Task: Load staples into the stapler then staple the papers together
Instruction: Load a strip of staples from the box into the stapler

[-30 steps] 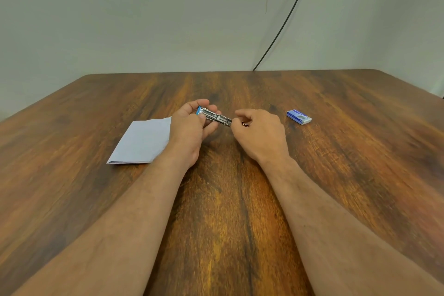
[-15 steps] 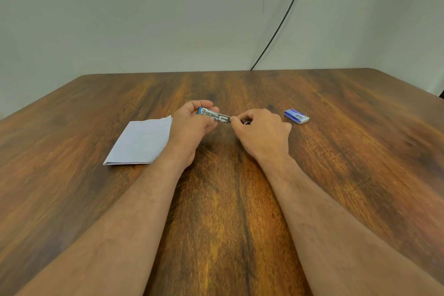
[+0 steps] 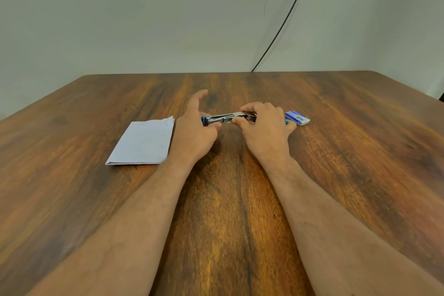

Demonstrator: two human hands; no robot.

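Looks like a plain office or study room: wood-grain counter (image 3: pixel 240 199) against bare pale wall (image 3: pixel 144 19), black cable (image 3: pixel 283 21) down the wall, folded papers (image 3: pixel 144 144), staple box (image 3: pixel 297 118), stapler (image 3: pixel 221 119).

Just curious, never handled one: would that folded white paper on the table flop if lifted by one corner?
The folded white paper looks thin and lies flat, so it would probably droop. Being folded, it may hold some stiffness. It likely slides easily on the smooth wooden table.
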